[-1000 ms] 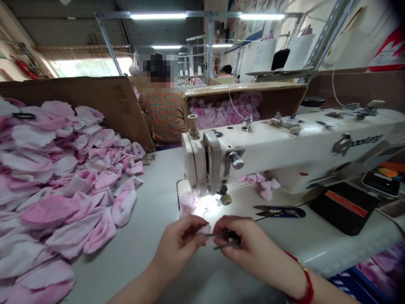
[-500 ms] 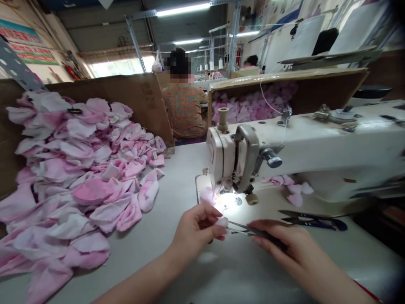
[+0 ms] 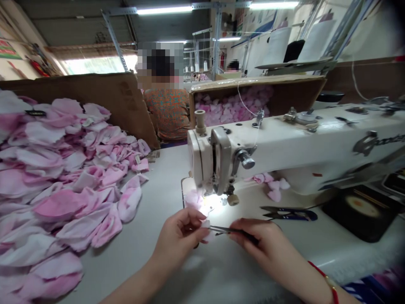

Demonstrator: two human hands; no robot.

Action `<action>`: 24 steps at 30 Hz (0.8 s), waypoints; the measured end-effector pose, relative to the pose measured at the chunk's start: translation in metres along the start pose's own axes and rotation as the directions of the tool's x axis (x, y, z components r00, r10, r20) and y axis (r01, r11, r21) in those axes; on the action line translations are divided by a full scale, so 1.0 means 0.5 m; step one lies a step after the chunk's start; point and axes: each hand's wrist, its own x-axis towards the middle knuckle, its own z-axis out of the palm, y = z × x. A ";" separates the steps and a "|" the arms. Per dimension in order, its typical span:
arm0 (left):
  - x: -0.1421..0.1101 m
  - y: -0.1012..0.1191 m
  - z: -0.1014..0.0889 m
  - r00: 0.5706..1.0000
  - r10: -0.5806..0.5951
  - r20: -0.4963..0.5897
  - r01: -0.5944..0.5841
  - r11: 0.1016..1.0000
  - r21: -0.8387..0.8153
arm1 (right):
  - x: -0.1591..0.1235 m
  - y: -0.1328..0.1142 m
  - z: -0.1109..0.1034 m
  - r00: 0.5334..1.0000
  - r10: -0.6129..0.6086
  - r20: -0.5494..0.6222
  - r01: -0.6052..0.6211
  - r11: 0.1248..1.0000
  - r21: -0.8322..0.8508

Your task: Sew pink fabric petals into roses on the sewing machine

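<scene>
My left hand [image 3: 179, 238] pinches a small piece of pale pink fabric [image 3: 206, 231] between its fingertips, just in front of the sewing machine's lit needle area. My right hand [image 3: 253, 238] grips slim dark tweezers [image 3: 230, 230], whose tips reach the edge of that fabric. A white industrial sewing machine [image 3: 253, 156] stands beyond my hands, and another pink piece [image 3: 193, 199] lies under its presser foot area. Blue-handled thread snips [image 3: 289, 214] rest on the table to the right of my right hand.
A large heap of pink-and-white fabric pieces [image 3: 63, 181] covers the table's left side. Behind the machine, a cardboard box [image 3: 230, 105] holds more pink pieces. A seated co-worker [image 3: 167, 114] faces away beyond it. A black pad [image 3: 360, 213] lies at right.
My hands have come closer together than half a second ago, and the tweezers remain at the fabric. The whole view has shifted slightly with my head.
</scene>
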 end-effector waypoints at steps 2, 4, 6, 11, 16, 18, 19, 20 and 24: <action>0.001 -0.001 0.002 1.000 0.005 -0.007 -0.005 1.000 0.004 | -0.001 0.000 0.000 1.000 -0.010 -0.010 0.009 1.000 -0.029; 0.001 -0.002 0.003 1.000 0.010 -0.006 -0.010 1.000 0.008 | -0.002 0.000 0.000 0.999 -0.033 -0.023 0.032 0.998 -0.061; 0.000 -0.002 0.003 1.000 0.013 -0.006 -0.013 1.000 0.015 | -0.003 -0.001 0.001 0.998 -0.056 -0.040 0.052 0.994 -0.098; -0.001 0.001 0.001 1.000 0.023 -0.019 -0.022 0.999 0.032 | 0.000 -0.003 0.004 0.993 -0.109 -0.049 0.098 0.977 -0.189; 0.001 0.000 -0.001 1.000 0.009 -0.010 -0.008 0.999 0.038 | 0.005 0.004 0.007 0.981 -0.189 -0.052 0.171 0.953 -0.251; 0.002 -0.002 -0.002 1.000 0.007 -0.009 -0.006 0.999 0.046 | 0.007 0.005 0.008 0.979 -0.198 -0.048 0.178 0.945 -0.273; 0.003 -0.003 -0.003 1.000 0.006 -0.008 -0.005 0.999 0.050 | 0.008 0.005 0.008 0.980 -0.195 -0.045 0.174 0.943 -0.284; 0.004 -0.003 -0.004 1.000 0.004 -0.006 -0.004 0.999 0.051 | 0.010 0.004 0.008 0.981 -0.188 -0.039 0.169 0.941 -0.293; 0.007 -0.005 -0.009 1.000 0.002 0.018 -0.002 0.999 0.034 | 0.018 0.000 0.002 0.987 -0.159 0.008 0.155 0.952 -0.265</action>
